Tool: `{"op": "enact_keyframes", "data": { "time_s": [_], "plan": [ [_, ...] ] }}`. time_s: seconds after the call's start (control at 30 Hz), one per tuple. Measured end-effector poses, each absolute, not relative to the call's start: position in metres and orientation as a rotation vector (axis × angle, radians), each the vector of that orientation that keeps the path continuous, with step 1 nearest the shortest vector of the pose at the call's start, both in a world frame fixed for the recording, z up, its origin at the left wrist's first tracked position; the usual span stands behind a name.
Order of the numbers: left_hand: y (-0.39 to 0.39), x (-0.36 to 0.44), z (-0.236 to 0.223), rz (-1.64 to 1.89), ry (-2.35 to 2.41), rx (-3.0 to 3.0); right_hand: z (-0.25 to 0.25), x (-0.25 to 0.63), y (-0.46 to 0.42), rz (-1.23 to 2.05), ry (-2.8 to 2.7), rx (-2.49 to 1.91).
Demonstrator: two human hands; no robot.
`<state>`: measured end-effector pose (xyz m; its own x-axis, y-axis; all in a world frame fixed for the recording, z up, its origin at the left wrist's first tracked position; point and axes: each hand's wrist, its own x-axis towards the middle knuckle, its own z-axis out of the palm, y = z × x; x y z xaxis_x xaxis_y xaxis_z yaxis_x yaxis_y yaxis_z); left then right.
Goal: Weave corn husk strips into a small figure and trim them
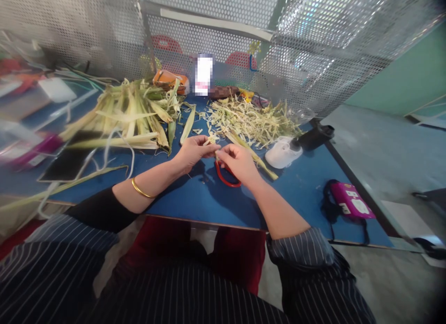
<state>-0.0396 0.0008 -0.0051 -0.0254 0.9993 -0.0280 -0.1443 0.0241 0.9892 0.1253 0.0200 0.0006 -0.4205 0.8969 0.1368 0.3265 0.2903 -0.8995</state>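
Note:
My left hand [193, 151] and my right hand [237, 162] meet over the blue table [209, 198], fingertips pinched together on a small pale leaf strip [211, 141]. My right hand also holds red-handled scissors [226, 177], whose loop hangs below the palm. A gold bangle [141, 190] sits on my left wrist. A pile of long pale green leaves [128, 115] lies to the left beyond my hands. A heap of cut leaf shreds [252, 120] lies just behind my right hand.
A white roll [280, 153] and a black cylinder [315, 136] lie right of the shreds. A pink device with black strap [350, 201] rests near the right edge. A dark phone [69, 159] lies at left. Perforated metal screen [313, 45] backs the table.

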Motion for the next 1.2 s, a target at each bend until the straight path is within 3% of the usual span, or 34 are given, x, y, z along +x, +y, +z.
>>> {"op": "enact_keyframes", "data": {
  "time_s": [0.17, 0.47, 0.7, 0.83, 1.03, 1.2],
  "plan": [
    [0.0003, -0.0377, -0.0075, 1.245, 1.123, 1.132, -0.0022, 0.1235, 0.0183, 1.067, -1.933, -1.074],
    [0.001, -0.0397, -0.0049, 1.208, 1.104, 1.153, 0.0009, 0.1258, 0.02, 1.513, -1.73, -1.037],
    [0.0017, -0.0415, -0.0072, 1.17, 1.098, 1.075, -0.0021, 0.1249, 0.0223, 1.6, -1.645, -1.029],
    [0.0023, -0.0419, -0.0075, 1.136, 1.047, 0.967, -0.0034, 0.1254, 0.0232, 1.514, -1.69, -1.018],
    [0.005, -0.0422, -0.0102, 1.149, 1.036, 0.864, -0.0014, 0.1284, 0.0213, 0.986, -1.997, -1.008],
    [0.0066, -0.0448, -0.0088, 1.154, 1.047, 0.816, 0.0018, 0.1271, 0.0209, 1.15, -1.861, -1.032]
  ]
}}
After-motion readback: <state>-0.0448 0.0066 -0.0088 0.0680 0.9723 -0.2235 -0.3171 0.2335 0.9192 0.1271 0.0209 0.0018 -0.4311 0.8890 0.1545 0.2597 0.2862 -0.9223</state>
